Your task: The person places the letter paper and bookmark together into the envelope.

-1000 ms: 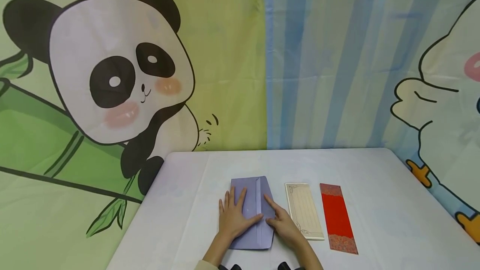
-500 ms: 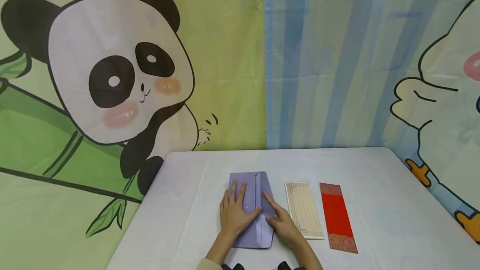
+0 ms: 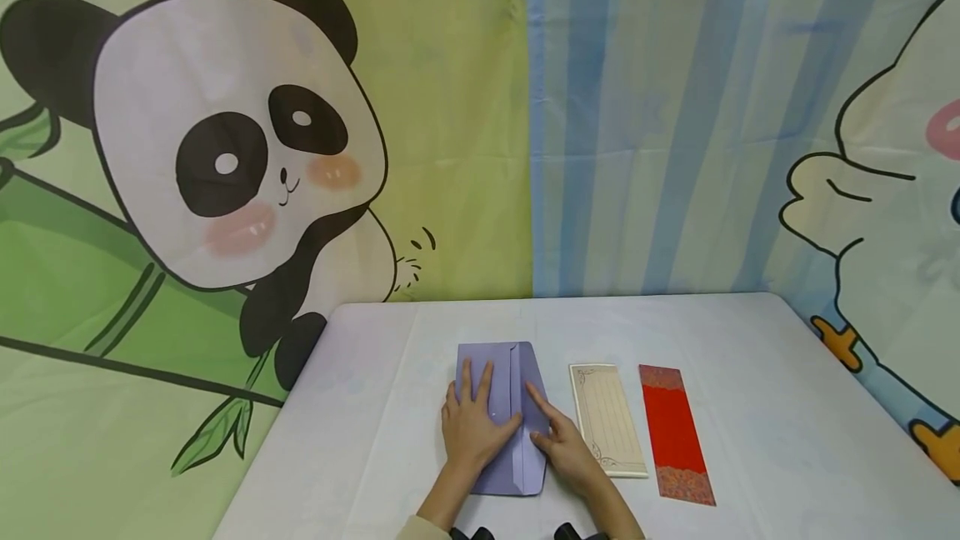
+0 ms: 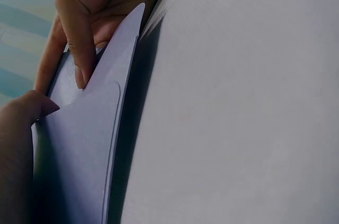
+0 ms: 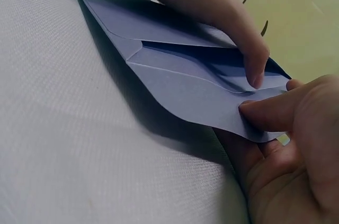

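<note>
A white table (image 3: 390, 357) adjoins a green panda backdrop (image 3: 457, 107) and blue-striped cloth (image 3: 645, 107).

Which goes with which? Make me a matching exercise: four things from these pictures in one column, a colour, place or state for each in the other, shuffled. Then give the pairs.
Things:
1. card
2. right hand
3. envelope
4. strip

Matches:
A. purple, lying under the left hand
B. red, patterned at both ends
C. pinching the flap
D. cream, lying beside the strip

Pairs: 1-D, 2-C, 3-A, 4-B
</note>
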`<state>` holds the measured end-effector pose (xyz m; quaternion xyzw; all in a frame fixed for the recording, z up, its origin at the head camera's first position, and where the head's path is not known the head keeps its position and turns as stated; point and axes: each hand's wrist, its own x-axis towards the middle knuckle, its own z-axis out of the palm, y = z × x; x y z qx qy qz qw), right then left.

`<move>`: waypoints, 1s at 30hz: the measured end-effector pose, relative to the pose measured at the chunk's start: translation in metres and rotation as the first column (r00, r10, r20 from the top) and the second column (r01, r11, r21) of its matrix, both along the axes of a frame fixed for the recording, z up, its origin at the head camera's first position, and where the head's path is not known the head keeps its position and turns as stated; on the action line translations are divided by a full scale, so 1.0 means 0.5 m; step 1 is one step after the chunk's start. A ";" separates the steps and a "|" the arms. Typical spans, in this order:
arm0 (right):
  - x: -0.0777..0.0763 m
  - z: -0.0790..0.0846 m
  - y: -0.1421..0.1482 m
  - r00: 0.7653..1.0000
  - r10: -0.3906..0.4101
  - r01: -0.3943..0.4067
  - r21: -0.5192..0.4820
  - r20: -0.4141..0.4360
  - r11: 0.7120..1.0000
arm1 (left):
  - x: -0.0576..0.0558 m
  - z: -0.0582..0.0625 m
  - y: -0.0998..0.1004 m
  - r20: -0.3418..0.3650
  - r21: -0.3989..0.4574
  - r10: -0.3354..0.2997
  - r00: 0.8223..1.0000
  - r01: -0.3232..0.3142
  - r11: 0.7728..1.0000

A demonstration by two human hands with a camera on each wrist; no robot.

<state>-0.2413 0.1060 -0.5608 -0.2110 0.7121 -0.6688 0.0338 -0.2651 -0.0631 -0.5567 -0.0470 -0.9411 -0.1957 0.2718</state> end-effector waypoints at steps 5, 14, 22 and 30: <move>-0.003 -0.005 0.003 0.999 0.012 -0.012 -0.004 -0.042 1.000 | 0.001 0.004 0.006 -0.015 0.015 0.026 1.000 -0.026 1.000; -0.001 0.004 0.000 1.000 -0.001 0.001 0.027 -0.003 1.000 | 0.001 0.000 -0.001 -0.135 0.000 -0.007 0.991 0.007 1.000; 0.005 0.009 -0.002 1.000 -0.002 0.000 0.082 0.022 0.997 | -0.001 -0.017 -0.005 -0.143 -0.004 0.007 0.990 -0.008 1.000; 0.008 0.005 -0.002 1.000 -0.018 0.018 0.087 0.003 0.996 | 0.000 -0.022 -0.004 -0.138 -0.010 0.009 0.990 -0.011 1.000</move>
